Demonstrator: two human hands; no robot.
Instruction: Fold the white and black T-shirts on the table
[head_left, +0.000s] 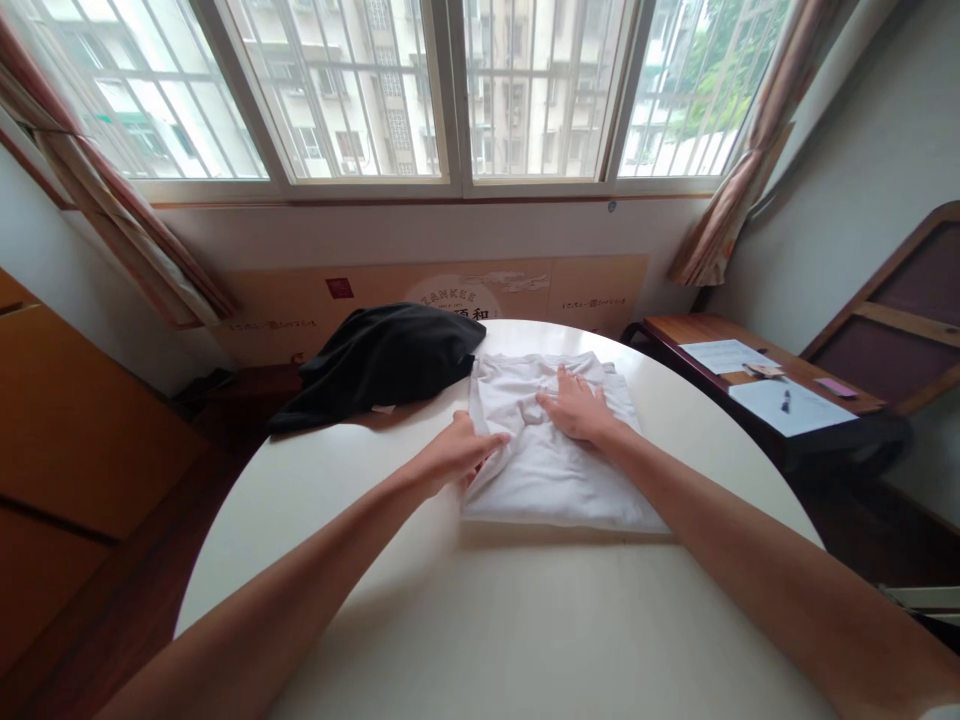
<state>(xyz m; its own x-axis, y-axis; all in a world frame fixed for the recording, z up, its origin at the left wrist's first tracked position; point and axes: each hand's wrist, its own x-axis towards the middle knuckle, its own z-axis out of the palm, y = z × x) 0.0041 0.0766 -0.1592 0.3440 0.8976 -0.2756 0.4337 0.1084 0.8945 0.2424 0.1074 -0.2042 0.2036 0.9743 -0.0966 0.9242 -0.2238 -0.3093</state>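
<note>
A white garment (pixel 551 470) lies folded into a rough rectangle on the round cream table (pixel 480 620). My right hand (pixel 576 405) lies flat on its upper middle, fingers spread and stretched out. My left hand (pixel 459 450) is at the garment's left edge, its fingers closed in a pinch on a fold of the white cloth. A black garment (pixel 382 365) lies crumpled at the table's far left, just beyond my left hand and apart from it.
A dark wooden side table (pixel 697 335) at the right carries sheets of paper (pixel 787 405) and a pen. A wooden chair (pixel 900 310) leans against the right wall. A wide barred window (pixel 450 90) with curtains fills the back. A wooden cabinet (pixel 82 450) stands left.
</note>
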